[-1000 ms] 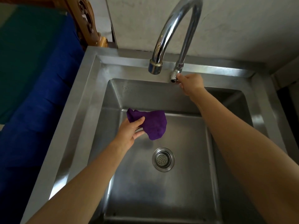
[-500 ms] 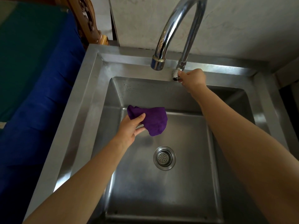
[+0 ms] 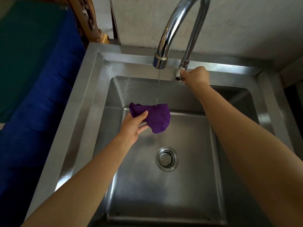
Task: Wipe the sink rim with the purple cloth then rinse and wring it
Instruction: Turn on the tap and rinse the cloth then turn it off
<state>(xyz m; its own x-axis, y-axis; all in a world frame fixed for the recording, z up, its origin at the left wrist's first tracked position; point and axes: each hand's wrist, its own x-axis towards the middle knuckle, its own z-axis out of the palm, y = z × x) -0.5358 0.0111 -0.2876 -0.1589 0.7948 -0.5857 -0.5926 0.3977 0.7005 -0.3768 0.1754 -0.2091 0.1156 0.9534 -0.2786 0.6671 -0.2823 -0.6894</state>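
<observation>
My left hand [image 3: 135, 124] grips the crumpled purple cloth [image 3: 155, 117] over the steel basin, below the spout [image 3: 160, 60] of the tall chrome faucet. A thin stream of water [image 3: 158, 86] falls from the spout onto the cloth's upper edge. My right hand [image 3: 196, 76] is closed on the small tap handle [image 3: 177, 74] at the faucet's base, on the back of the sink rim [image 3: 91, 89].
The round drain strainer [image 3: 166, 158] sits in the basin floor, near the middle. A blue and green covered surface [image 3: 32, 79] borders the sink on the left, with a carved wooden piece [image 3: 91, 25] behind it. A pale wall [image 3: 246, 22] rises behind the faucet.
Water has started to run from the spout onto the cloth. My left hand has lifted the cloth slightly toward the stream; my right hand stays on the tap handle.
</observation>
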